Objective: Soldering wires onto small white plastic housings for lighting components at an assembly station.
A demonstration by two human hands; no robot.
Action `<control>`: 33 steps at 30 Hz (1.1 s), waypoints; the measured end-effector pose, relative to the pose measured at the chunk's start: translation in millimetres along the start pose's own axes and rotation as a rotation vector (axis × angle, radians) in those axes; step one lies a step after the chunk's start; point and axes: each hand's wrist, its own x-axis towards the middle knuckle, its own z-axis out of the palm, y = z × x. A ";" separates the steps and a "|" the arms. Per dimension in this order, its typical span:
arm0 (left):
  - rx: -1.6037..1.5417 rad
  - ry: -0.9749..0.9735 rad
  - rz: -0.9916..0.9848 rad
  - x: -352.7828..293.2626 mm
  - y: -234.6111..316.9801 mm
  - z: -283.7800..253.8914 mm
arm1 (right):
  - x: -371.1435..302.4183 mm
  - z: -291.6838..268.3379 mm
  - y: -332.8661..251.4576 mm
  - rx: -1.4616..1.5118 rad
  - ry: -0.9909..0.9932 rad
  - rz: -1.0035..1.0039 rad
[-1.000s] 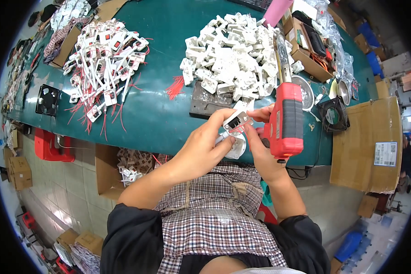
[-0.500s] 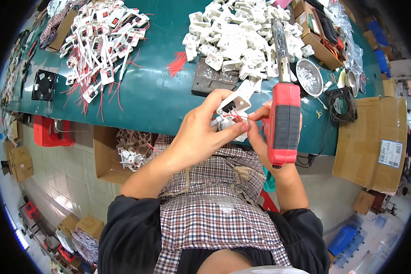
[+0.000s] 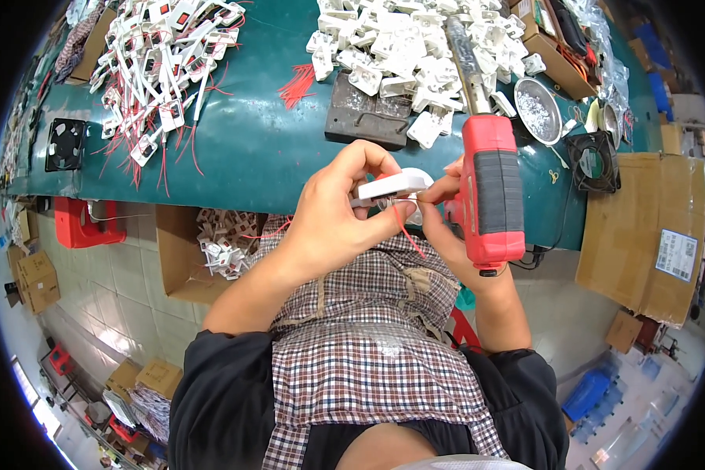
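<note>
Between my hands is a white plastic housing (image 3: pixel 395 185), turned edge-on, with a thin red wire (image 3: pixel 411 241) trailing from its underside. My left hand (image 3: pixel 333 207) is closed around its left end, thumb beneath and fingers behind. At the right end, the fingertips of my right hand (image 3: pixel 439 205) pinch close together against the housing; exactly what they pinch is partly hidden. A red tool body with a black grip (image 3: pixel 493 188) and a long worn grey bar (image 3: pixel 466 63) covers much of my right hand. Whether that hand touches the tool is hidden.
On the green table (image 3: pixel 258 149) lie a heap of white housings (image 3: pixel 399 47), wired switch units (image 3: pixel 160 63), loose red wires (image 3: pixel 296 84), a dark metal block (image 3: pixel 360 110), a metal bowl (image 3: pixel 536 110) and two fans (image 3: pixel 65 145). Cardboard boxes (image 3: pixel 642 235) stand beside it.
The housing has turned from showing its open inside with black parts to edge-on, its smooth side up. The red wire now hangs below it. The view has shifted slightly; the red tool appears more tilted.
</note>
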 end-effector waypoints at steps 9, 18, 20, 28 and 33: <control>0.388 -0.028 0.206 -3.7 10.0 -3.8 | 2.4 -8.9 -6.9 0.006 -0.080 0.015; 0.330 0.085 0.333 -9.2 -2.1 3.6 | -3.4 -10.5 -3.5 -0.001 -0.112 0.048; 0.400 0.130 0.395 -10.8 -5.6 5.3 | -2.7 -10.9 -4.5 0.026 -0.097 0.112; 0.440 0.215 0.362 -12.7 -19.8 13.6 | -17.3 -16.4 -6.7 0.188 0.014 0.302; 0.489 0.287 0.423 -8.5 -30.4 20.2 | -28.4 -40.2 -32.5 0.172 0.057 0.348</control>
